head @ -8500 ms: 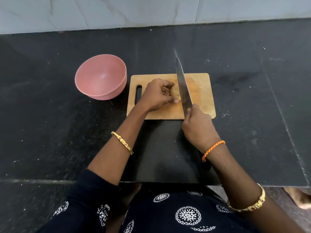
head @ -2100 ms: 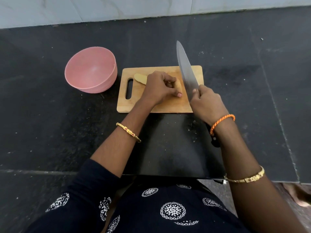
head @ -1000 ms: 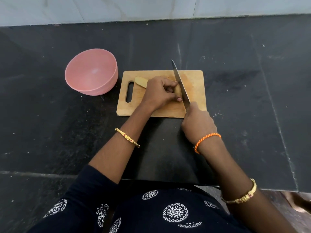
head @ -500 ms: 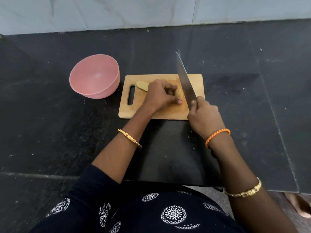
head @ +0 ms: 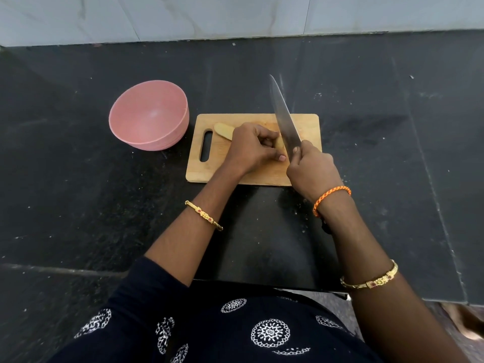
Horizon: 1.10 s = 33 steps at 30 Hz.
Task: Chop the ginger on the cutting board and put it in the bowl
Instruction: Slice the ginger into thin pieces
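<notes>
A wooden cutting board (head: 309, 127) with a handle slot lies on the black counter. My left hand (head: 251, 150) presses down a piece of ginger (head: 279, 144), mostly hidden under the fingers. A separate ginger slice (head: 223, 130) rests near the slot. My right hand (head: 313, 171) grips the handle of a large knife (head: 284, 119); its blade points away from me, raised at the ginger's right side. An empty pink bowl (head: 149, 119) stands left of the board.
The black stone counter (head: 78, 205) reaches back to a pale tiled wall (head: 235, 17). Its front edge runs just in front of my body, with a darker slab section under my forearms.
A cut-off ginger slice lies by the slot since the oldest frame. Over the last second the knife went from down on the ginger to lifted; my left hand kept its hold.
</notes>
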Tool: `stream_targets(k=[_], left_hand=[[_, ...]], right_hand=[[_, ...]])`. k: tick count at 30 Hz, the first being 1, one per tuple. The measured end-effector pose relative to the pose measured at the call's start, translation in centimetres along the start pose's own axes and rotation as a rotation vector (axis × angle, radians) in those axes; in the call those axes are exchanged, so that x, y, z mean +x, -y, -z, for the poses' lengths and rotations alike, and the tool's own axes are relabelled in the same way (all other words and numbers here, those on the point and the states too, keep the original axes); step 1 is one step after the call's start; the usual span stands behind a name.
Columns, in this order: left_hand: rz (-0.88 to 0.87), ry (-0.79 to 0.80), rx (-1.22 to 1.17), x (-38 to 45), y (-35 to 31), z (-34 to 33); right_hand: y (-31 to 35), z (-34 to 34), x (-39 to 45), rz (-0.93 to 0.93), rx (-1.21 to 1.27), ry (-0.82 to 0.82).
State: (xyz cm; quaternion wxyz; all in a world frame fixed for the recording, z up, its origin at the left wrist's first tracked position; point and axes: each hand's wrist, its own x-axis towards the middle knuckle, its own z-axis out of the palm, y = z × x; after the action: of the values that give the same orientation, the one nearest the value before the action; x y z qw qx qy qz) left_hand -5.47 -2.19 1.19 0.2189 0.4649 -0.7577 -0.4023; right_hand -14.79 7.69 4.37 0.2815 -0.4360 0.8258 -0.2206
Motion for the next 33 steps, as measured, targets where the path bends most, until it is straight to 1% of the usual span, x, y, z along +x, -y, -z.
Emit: stream_targets(k=[6, 10, 16, 20, 27, 33], left_hand=[[-0.004, -0.007, -0.007, 0.1, 0.0, 0.1], [-0.006, -0.004, -0.003, 0.1, 0.0, 0.1], [-0.013, -0.006, -0.023, 0.2, 0.2, -0.1], [-0.004, -0.007, -0.048, 0.3, 0.4, 0.0], [0.013, -0.009, -0.053, 0.1, 0.3, 0.0], [0.054, -0.006, -0.05, 0.0, 0.2, 0.1]], right_hand=[[0.8, 0.0, 0.8, 0.001, -0.049, 0.017], [1.0, -0.4, 1.0, 0.001, -0.125, 0.015], [0.2, -0.8, -0.5, -0.029, -0.194, 0.041], [-1.3, -0.9, -2.2, -0.07, -0.127, 0.082], [-3.5, 0.3, -5.4, -0.08, -0.08, 0.122], [-3.2, 1.6, -4.6, -0.026, 0.035, 0.021]])
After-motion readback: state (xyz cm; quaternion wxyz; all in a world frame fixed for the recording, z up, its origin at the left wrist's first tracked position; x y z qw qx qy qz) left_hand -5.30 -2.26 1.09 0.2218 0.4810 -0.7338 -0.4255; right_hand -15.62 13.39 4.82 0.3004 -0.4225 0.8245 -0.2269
